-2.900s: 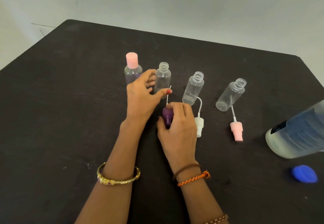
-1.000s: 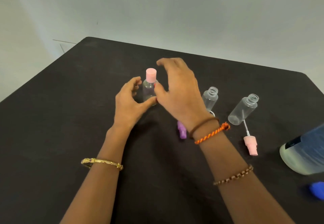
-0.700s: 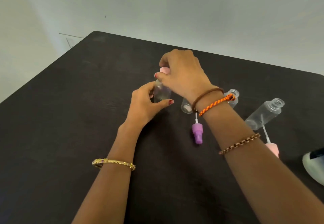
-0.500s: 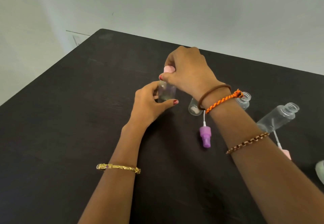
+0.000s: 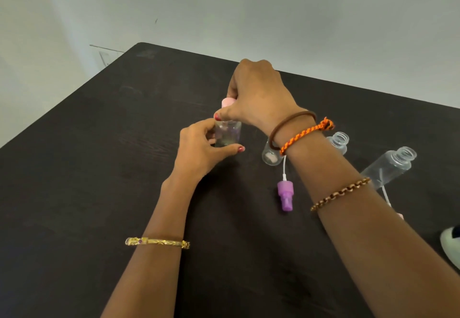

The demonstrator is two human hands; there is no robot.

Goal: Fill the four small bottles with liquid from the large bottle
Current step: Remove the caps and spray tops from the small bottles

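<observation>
A small clear bottle (image 5: pixel 228 134) stands upright on the black table (image 5: pixel 87 168). My left hand (image 5: pixel 201 150) grips its body from the left. My right hand (image 5: pixel 258 93) comes from above and pinches its pink cap (image 5: pixel 227 102). Three more small clear bottles stand uncapped to the right: one (image 5: pixel 270 157) mostly hidden behind my right wrist, one (image 5: pixel 339 142) further back, one (image 5: pixel 388 168) at the far right. A purple spray top (image 5: pixel 285 195) with its white tube lies in front of them. The large bottle (image 5: pixel 451 244) shows only as a pale corner at the right edge.
A white tube and a sliver of a pink spray top (image 5: pixel 399 215) peek out beside my right forearm. The table's far edge meets a pale wall (image 5: pixel 249 13). Bare tabletop spreads to the left and toward me.
My right hand left the purple spray top on the table, reached over to the pink-capped bottle and closed on its cap. My left hand took hold of that bottle's body. The camera swung left.
</observation>
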